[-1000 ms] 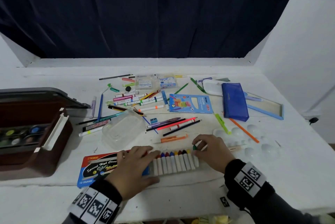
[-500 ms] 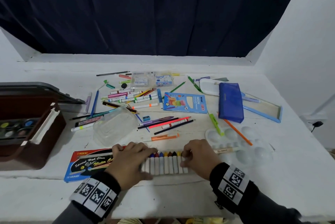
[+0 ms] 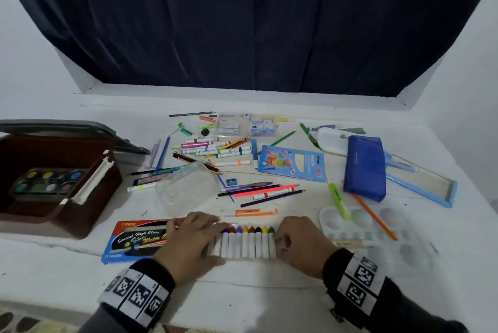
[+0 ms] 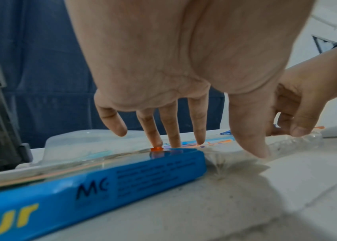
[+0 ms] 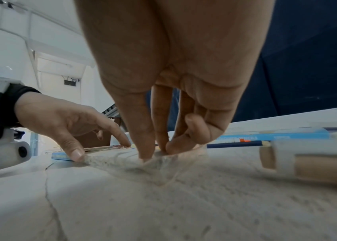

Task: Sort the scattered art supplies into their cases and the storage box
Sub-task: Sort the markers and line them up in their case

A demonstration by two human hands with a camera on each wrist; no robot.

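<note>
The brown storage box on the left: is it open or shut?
Open. The storage box has its lid raised behind it, and a paint palette shows inside.

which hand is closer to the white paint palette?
Right. The right hand sits just left of the paint palette; the left hand is farther left, beyond the crayon row.

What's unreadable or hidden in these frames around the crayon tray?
- Head view: the left hand covers the left end of the crayon row, so no full count.
- Head view: the right hand hides the clear tray's right edge.
- Left wrist view: small print on the blue box is blurred.
</note>
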